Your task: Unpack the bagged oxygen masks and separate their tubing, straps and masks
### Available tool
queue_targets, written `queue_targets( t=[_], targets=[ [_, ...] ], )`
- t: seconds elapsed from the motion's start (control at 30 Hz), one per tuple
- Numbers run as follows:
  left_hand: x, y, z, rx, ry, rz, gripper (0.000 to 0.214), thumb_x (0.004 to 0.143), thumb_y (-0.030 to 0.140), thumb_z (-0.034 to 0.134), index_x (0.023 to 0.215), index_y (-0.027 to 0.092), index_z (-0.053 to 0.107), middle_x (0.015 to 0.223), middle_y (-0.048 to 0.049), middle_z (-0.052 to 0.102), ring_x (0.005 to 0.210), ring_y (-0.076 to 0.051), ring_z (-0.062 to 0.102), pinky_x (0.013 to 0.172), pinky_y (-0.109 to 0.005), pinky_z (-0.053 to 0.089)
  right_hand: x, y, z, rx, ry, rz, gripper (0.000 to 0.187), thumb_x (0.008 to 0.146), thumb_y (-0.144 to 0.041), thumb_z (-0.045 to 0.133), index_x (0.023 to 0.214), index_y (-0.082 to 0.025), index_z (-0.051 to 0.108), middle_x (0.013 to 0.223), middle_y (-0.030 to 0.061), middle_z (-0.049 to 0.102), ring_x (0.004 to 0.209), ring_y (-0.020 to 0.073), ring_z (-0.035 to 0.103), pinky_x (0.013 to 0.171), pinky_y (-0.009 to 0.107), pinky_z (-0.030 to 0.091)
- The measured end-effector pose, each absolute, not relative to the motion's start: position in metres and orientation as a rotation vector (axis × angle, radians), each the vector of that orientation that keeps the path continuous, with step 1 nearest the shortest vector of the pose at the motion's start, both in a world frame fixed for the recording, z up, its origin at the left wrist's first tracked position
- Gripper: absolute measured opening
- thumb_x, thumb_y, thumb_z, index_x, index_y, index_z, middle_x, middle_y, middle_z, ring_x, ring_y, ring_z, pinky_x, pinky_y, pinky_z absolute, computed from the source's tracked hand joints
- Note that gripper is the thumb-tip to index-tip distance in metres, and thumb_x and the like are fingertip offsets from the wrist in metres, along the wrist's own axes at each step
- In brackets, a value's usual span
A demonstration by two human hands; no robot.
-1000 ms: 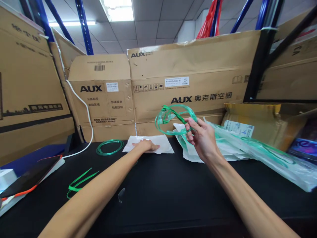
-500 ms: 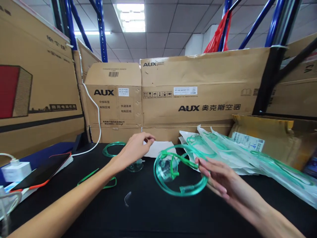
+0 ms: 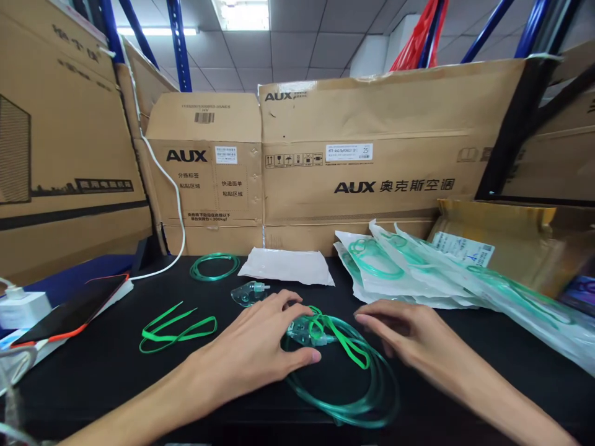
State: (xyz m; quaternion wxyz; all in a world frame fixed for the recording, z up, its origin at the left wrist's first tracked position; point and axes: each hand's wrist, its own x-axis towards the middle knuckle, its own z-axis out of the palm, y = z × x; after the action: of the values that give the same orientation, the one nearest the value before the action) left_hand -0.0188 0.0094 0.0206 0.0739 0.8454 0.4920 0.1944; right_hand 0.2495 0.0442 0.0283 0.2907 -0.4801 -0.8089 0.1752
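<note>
A clear oxygen mask (image 3: 304, 333) with a green elastic strap (image 3: 346, 347) and a loose coil of green tubing (image 3: 367, 409) lies on the black table in front of me. My left hand (image 3: 274, 337) is over the mask's left side, thumb spread away from the fingers; whether the fingertips touch it is hard to see. To the right of the coil hovers my right hand (image 3: 402, 328), its fingers loosely curved and apart, holding nothing. A second clear mask (image 3: 248, 293) rests behind my left hand.
A separate green tubing coil (image 3: 214, 266), a green strap (image 3: 179, 331) and a white packet (image 3: 286, 266) lie on the table. Several bagged tubing sets (image 3: 409, 272) are piled at the right. A phone (image 3: 69, 310) and white charger (image 3: 23, 310) sit left. Cardboard boxes (image 3: 297, 204) wall the back.
The mask with its coiled tubing, held up in my right hand before, now lies on the table, released. My left hand has come down and closer to it, away from the white packet.
</note>
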Motion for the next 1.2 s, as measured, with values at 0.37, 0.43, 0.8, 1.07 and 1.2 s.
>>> queue_targets(
  t=[0.37, 0.43, 0.8, 1.07, 1.2],
  targets=[
    [-0.021, 0.023, 0.005, 2.442, 1.440, 0.722, 0.020, 0.094, 0.046, 0.060, 0.101, 0.026, 0.063, 0.111, -0.0007, 0.069, 0.107, -0.023, 0.063, 0.092, -0.036, 0.046, 0.240, 0.004, -0.007, -0.680, -2.381, -0.077, 0.018, 0.098, -0.037, 0.057, 0.102, -0.024, 0.070, 0.102, 0.0065, 0.071, 0.093, 0.0216, 0.070, 0.084, 0.033, 0.058],
    [-0.024, 0.022, 0.003, 2.432, 1.439, 0.692, 0.023, 0.093, 0.048, 0.062, 0.100, 0.026, 0.062, 0.115, -0.0006, 0.068, 0.108, -0.024, 0.063, 0.095, -0.036, 0.045, 0.249, -0.006, -0.008, -0.624, -2.459, -0.238, 0.018, 0.098, -0.038, 0.057, 0.103, -0.025, 0.069, 0.099, 0.0049, 0.072, 0.090, 0.0208, 0.072, 0.090, 0.034, 0.058],
    [-0.021, 0.009, -0.005, 2.433, 1.502, 0.621, 0.037, 0.087, 0.056, 0.067, 0.107, 0.026, 0.059, 0.126, -0.0032, 0.061, 0.116, -0.027, 0.058, 0.104, -0.042, 0.043, 0.226, -0.010, -0.032, -0.762, -2.447, -0.440, 0.031, 0.100, -0.013, 0.034, 0.093, -0.023, 0.063, 0.086, 0.0027, 0.069, 0.078, 0.0212, 0.068, 0.080, 0.039, 0.055],
    [-0.019, 0.009, -0.005, 2.502, 1.497, 0.718, 0.025, 0.090, 0.046, 0.067, 0.102, 0.025, 0.060, 0.121, -0.0028, 0.064, 0.113, -0.025, 0.059, 0.101, -0.042, 0.044, 0.227, -0.015, -0.034, -0.716, -2.430, -0.326, 0.029, 0.100, -0.045, 0.050, 0.113, -0.024, 0.064, 0.106, 0.0078, 0.070, 0.093, 0.0226, 0.069, 0.079, 0.034, 0.060],
    [-0.020, 0.013, -0.005, 2.502, 1.529, 0.792, 0.015, 0.091, 0.038, 0.067, 0.093, 0.024, 0.061, 0.107, -0.0008, 0.068, 0.102, -0.023, 0.063, 0.095, -0.038, 0.045, 0.224, -0.001, -0.045, -0.746, -2.276, -0.580, 0.022, 0.102, -0.031, 0.046, 0.102, -0.022, 0.066, 0.109, 0.0117, 0.069, 0.106, 0.0295, 0.065, 0.089, 0.050, 0.057]
  ],
)
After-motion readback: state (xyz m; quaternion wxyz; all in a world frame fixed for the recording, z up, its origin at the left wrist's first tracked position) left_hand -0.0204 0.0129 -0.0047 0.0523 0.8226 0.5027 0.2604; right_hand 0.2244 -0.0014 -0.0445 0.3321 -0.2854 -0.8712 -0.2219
